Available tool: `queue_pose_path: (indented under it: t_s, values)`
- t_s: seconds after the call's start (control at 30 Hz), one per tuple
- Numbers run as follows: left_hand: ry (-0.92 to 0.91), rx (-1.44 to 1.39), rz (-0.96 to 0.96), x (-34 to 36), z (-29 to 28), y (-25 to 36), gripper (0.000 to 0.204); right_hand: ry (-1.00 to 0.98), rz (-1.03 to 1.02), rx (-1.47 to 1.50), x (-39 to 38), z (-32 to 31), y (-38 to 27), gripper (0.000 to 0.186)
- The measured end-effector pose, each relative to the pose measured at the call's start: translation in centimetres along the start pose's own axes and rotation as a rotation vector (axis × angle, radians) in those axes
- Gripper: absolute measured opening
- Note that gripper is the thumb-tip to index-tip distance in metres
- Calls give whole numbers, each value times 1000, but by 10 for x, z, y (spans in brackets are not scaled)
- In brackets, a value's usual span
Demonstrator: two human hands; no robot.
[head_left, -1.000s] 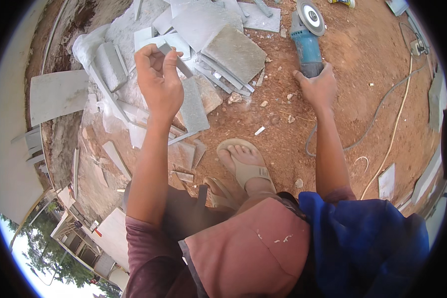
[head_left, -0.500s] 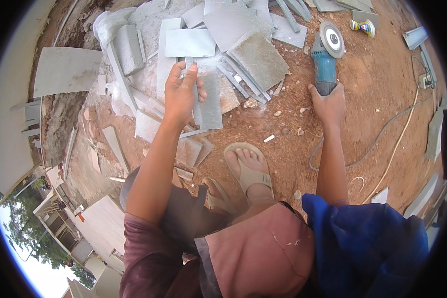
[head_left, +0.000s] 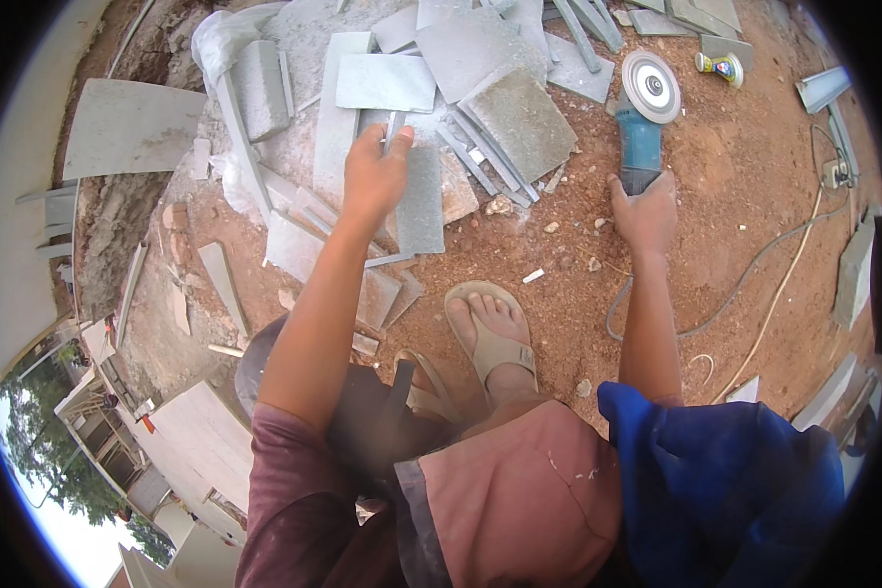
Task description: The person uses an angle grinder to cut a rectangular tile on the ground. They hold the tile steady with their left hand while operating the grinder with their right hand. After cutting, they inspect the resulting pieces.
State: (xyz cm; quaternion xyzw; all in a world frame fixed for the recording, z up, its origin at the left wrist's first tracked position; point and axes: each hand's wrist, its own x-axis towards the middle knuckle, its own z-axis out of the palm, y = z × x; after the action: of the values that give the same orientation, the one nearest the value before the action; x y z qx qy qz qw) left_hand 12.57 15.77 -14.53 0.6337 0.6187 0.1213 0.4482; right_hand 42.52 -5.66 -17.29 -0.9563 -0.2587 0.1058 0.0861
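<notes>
My right hand (head_left: pixel 647 218) is wrapped round the black rear end of a teal angle grinder (head_left: pixel 641 142). Its pale round disc (head_left: pixel 651 86) points away from me, clear of the stones; whether it spins I cannot tell. My left hand (head_left: pixel 376 176) pinches a narrow grey stone strip (head_left: pixel 394 125) between thumb and fingers, and much of the strip is hidden by the hand. Just beyond its tip lies a pale rectangular stone tile (head_left: pixel 386 81). A longer grey slab (head_left: pixel 421 201) lies beside the left hand, to its right.
Stacked grey tiles (head_left: pixel 519 127) and offcuts fill the far middle. A crumpled plastic sheet (head_left: pixel 227 44) lies at the far left. Right of the grinder are a small tin (head_left: pixel 720 69), a cable (head_left: pixel 735 294) and a socket (head_left: pixel 835 174). My sandalled foot (head_left: pixel 488 328) stands on reddish dirt.
My left hand has shifted slightly right with the strip, and its fingers have closed in more. The grinder stays in nearly the same place. The whole view has shifted a little.
</notes>
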Motion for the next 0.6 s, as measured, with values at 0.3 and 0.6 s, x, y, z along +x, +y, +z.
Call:
queue_pose_path:
  t_s: [0.3,0.6]
  values:
    - [-135,372,-37,43,10,38,35,42,-14,7,-3,9,0,70]
    - [-194,491,-219,75,62,59,59,49,-9,38,-4,14,4,71]
